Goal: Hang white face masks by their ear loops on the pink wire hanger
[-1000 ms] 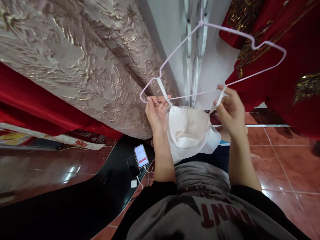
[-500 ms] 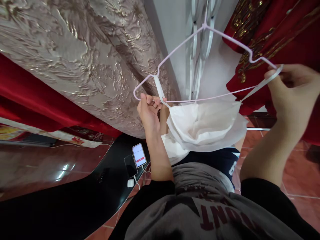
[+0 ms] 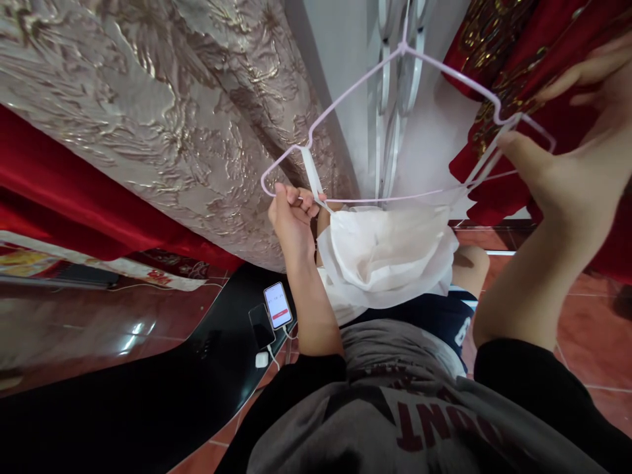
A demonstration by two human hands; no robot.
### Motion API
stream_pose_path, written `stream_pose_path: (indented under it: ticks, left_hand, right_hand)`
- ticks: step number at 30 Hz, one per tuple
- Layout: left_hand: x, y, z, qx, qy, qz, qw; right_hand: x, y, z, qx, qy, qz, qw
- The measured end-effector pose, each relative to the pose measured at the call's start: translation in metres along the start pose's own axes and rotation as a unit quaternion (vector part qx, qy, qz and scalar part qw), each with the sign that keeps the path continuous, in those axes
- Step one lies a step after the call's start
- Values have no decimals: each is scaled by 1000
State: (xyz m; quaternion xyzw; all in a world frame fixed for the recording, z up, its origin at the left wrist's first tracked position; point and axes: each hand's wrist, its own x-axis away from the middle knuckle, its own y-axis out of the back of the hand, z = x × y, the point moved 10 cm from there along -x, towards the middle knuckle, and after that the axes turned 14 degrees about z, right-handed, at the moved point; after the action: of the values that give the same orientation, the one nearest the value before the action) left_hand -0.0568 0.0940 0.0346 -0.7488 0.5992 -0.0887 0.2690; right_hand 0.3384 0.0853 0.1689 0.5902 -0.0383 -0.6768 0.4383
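Note:
A pale pink hanger (image 3: 363, 85) hangs in front of me. Its lower left corner is pinched by my left hand (image 3: 296, 214), beside the strap on that side. From the hanger drapes a white, thin-strapped garment (image 3: 390, 253), sheer at its edges. One strap (image 3: 311, 174) loops over the left arm of the hanger; the other strap (image 3: 491, 155) runs up over the right arm, past the notch. My right hand (image 3: 573, 145) is open, fingers spread and blurred, its thumb at the right strap; whether the thumb touches it I cannot tell.
Embossed pale fabric (image 3: 197, 118) hangs at left, red sequinned fabric (image 3: 518, 72) at right. White metalwork (image 3: 390, 112) stands behind the hanger. On a black glossy surface (image 3: 148, 388) lie a lit phone (image 3: 278, 305), a dark phone (image 3: 261, 326) and a small white case (image 3: 261, 359), with cables.
My right hand has let go of the right strap and opened, moving up. The strap now lies over the hanger's right arm. My left hand keeps its grip.

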Motion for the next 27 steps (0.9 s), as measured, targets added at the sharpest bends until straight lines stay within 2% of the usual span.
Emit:
stream_pose_path:
  ticks: [3,4,8,10,14,19,23,27]
  left_hand:
    - [0,0,-3,-7,-10,-9,1000]
    - [0,0,-3,-10,-12,-11,1000]
    - [0,-1,-5,-23,-17,-6,1000]
    - [1,0,-6,-26,-23,-5,999]
    - [1,1,-5,-24,-35,-6,999]
    - [0,1,-2,-27,-48,-2,998]
    - [4,-1,-2,-41,-65,-8,997]
    - [6,-1,-3,-34,-70,6,997]
  right_hand:
    - [12,-6,29,-57,92,23,994]
    - [18,-8,33,-71,96,18,993]
    - [46,-23,29,-110,35,-40,993]
    - [53,-34,25,-148,10,-40,988]
    - [54,-46,22,-194,-23,-41,980]
    - [54,-44,31,-218,-20,-110,970]
    - [53,-63,59,-203,-9,-44,978]
    - [60,-68,74,-172,-5,-9,985]
